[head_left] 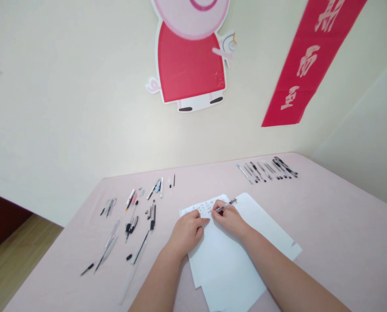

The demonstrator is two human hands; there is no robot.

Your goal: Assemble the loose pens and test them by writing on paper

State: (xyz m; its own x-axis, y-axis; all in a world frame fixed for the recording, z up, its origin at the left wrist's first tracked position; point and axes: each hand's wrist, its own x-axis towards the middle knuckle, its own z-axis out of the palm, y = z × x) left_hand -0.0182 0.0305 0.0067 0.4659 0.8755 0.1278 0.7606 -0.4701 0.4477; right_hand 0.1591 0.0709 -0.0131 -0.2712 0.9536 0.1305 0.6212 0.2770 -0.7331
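Note:
My right hand (230, 219) grips a pen (225, 206) with its tip down on the top sheet of white paper (232, 260), near small handwritten marks at the sheet's upper left. My left hand (187, 232) rests on the paper's left side with the fingers curled and a fingertip pressing the sheet. Both forearms reach in from the bottom of the view.
The pink table (336, 234) stands against a cream wall. Several pens and loose pen parts (133, 221) lie scattered at the left. A row of several pens (267, 170) lies at the far right edge. A cartoon pig cutout (190, 56) and a red banner (307, 60) hang above.

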